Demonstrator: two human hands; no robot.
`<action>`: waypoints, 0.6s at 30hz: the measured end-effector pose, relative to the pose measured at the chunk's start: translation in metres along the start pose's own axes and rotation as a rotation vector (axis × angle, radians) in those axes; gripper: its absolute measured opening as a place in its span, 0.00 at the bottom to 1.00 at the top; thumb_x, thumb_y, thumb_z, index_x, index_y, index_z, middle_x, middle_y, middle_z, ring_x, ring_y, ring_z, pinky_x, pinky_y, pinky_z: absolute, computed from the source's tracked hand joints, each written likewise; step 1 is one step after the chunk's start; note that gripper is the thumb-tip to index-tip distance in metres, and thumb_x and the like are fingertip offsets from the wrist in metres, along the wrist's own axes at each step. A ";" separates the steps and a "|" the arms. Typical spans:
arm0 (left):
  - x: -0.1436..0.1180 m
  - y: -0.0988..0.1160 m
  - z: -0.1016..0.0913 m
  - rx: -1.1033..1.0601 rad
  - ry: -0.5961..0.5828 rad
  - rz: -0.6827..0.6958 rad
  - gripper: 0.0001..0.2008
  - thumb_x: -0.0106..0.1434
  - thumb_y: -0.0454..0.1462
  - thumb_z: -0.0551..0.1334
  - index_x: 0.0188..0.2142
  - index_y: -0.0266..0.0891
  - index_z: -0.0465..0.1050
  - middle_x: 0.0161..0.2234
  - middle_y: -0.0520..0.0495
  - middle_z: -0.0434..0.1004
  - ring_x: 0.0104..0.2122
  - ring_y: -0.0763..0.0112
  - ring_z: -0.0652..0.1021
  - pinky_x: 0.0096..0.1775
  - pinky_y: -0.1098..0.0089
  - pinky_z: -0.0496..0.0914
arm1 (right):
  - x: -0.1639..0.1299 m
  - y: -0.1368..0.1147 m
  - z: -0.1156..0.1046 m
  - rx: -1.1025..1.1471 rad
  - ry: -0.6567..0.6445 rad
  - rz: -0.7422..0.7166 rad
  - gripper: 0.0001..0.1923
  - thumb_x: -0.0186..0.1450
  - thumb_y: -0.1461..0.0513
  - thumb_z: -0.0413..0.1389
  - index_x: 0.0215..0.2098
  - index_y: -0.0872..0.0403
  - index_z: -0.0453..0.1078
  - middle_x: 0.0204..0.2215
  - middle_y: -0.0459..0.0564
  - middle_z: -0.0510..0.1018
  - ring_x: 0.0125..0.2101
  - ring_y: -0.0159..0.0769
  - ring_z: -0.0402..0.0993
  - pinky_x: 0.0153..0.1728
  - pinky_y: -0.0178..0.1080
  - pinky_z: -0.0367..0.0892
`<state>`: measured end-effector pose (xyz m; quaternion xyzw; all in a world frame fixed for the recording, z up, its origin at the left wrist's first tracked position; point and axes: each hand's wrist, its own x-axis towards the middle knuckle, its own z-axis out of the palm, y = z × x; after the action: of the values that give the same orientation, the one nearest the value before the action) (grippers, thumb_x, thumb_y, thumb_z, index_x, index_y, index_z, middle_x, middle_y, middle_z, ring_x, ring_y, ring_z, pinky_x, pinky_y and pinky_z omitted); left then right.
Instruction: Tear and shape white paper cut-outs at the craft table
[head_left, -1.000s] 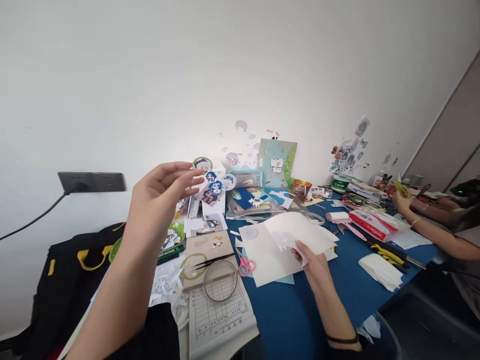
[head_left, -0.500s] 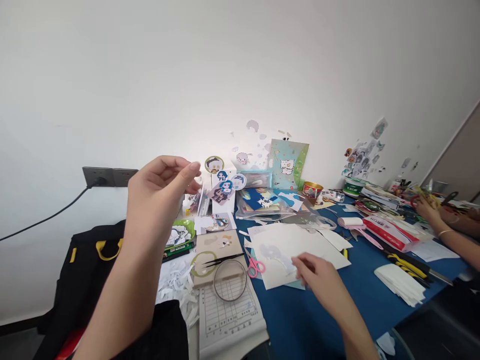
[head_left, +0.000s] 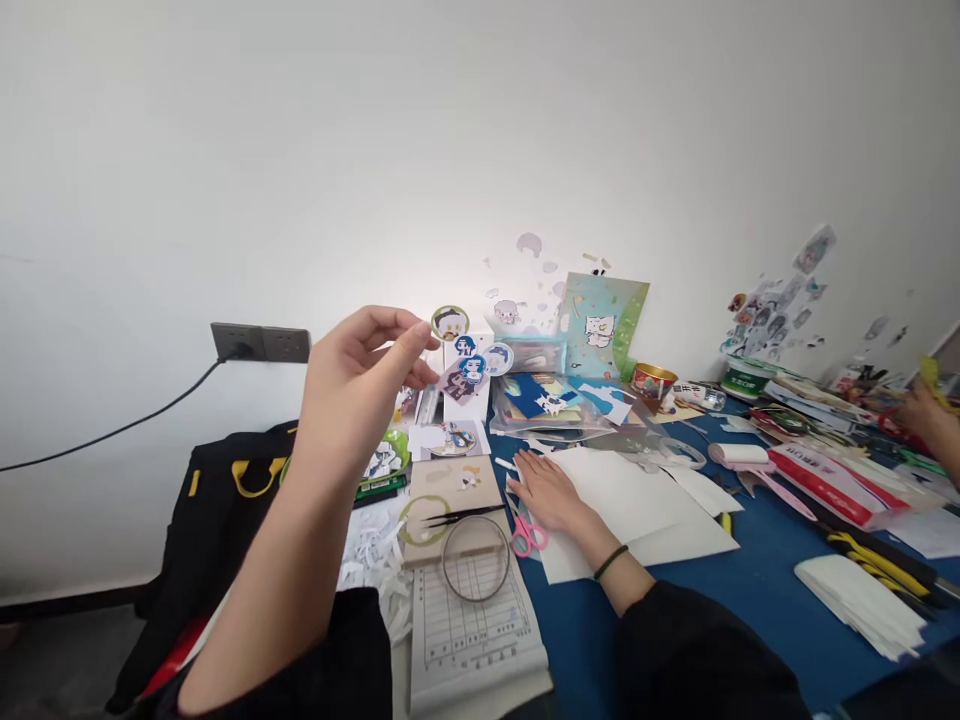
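My left hand [head_left: 360, 385] is raised above the table's left side, thumb and forefinger pinched together near a white box with cartoon stickers [head_left: 469, 372]. Whether anything thin sits between the fingertips cannot be made out. My right hand [head_left: 547, 492] lies palm down, fingers spread, on the left edge of the white paper sheets [head_left: 645, 505] on the blue table [head_left: 675, 620]. Pink-handled scissors [head_left: 529, 538] lie just in front of that hand. It holds nothing.
A clear ring [head_left: 476, 557] rests on a printed form [head_left: 472, 625], with black tweezers [head_left: 457, 515] on a brown notebook [head_left: 442, 485]. A pink roller [head_left: 742, 458], tissue stack [head_left: 862, 600] and yellow cutters [head_left: 877, 550] lie to the right. Another person's hand [head_left: 926, 415] works far right. A black bag [head_left: 225, 520] sits left.
My right hand let go of the sheet it was lifting; the sheets now lie flat and the hand has moved left onto them. The left hand's fingers closed into a pinch.
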<state>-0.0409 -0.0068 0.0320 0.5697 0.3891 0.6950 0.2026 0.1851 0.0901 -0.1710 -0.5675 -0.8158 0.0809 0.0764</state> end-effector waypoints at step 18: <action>-0.031 -0.022 -0.003 0.206 0.056 0.053 0.06 0.62 0.39 0.57 0.36 0.39 0.67 0.30 0.51 0.74 0.23 0.75 0.74 0.27 0.73 0.69 | -0.004 -0.004 0.005 0.008 0.136 -0.023 0.30 0.70 0.54 0.35 0.63 0.64 0.56 0.63 0.58 0.58 0.64 0.42 0.51 0.63 0.46 0.44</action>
<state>-0.0392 -0.0168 -0.0049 0.5781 0.4486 0.6721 0.1136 0.1817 0.0846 -0.1753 -0.5622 -0.8148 0.0443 0.1347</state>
